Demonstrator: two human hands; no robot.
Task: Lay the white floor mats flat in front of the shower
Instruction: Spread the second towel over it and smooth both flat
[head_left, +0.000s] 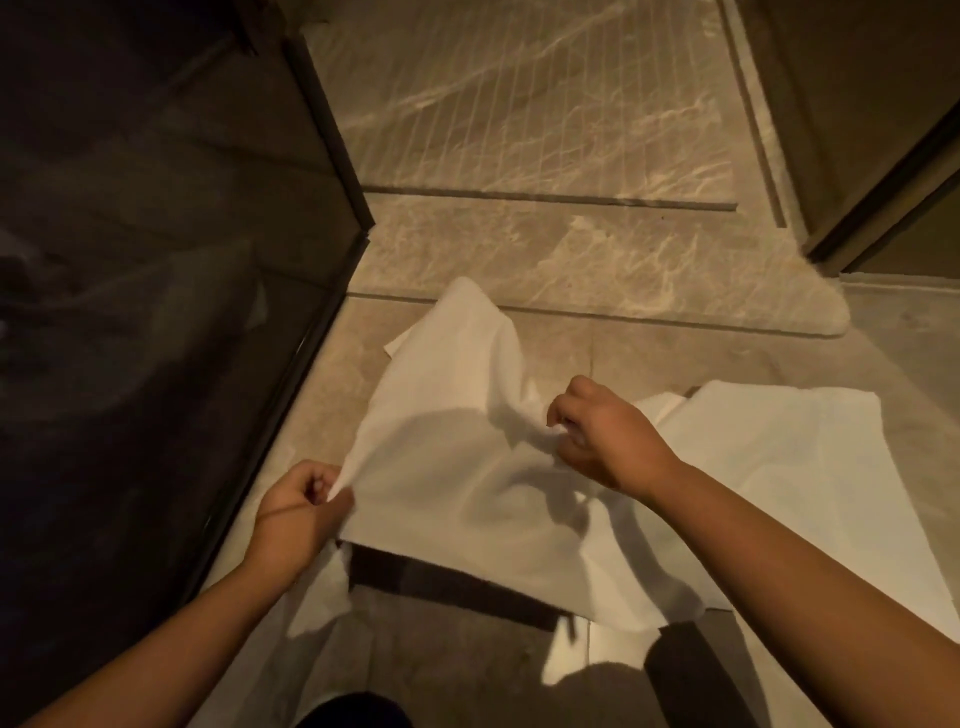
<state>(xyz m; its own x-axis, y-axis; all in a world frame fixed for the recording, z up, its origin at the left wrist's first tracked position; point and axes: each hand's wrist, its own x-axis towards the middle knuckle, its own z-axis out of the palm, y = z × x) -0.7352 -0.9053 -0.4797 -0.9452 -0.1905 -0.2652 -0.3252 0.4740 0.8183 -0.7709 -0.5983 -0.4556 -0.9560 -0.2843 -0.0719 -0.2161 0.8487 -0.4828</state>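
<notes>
A white floor mat hangs rumpled above the tiled floor, its far end drooping onto the tiles near the shower threshold. My left hand pinches its near-left corner. My right hand grips its right edge, bunching the cloth there. A second white mat lies flat on the floor to the right, partly under the held one. The marbled shower floor lies ahead beyond a dark drain line.
A dark glass panel with a black frame runs along the left. A door or wall edge stands at the upper right. A dark strip shows under the held mat. My dark-clad legs are at the bottom edge.
</notes>
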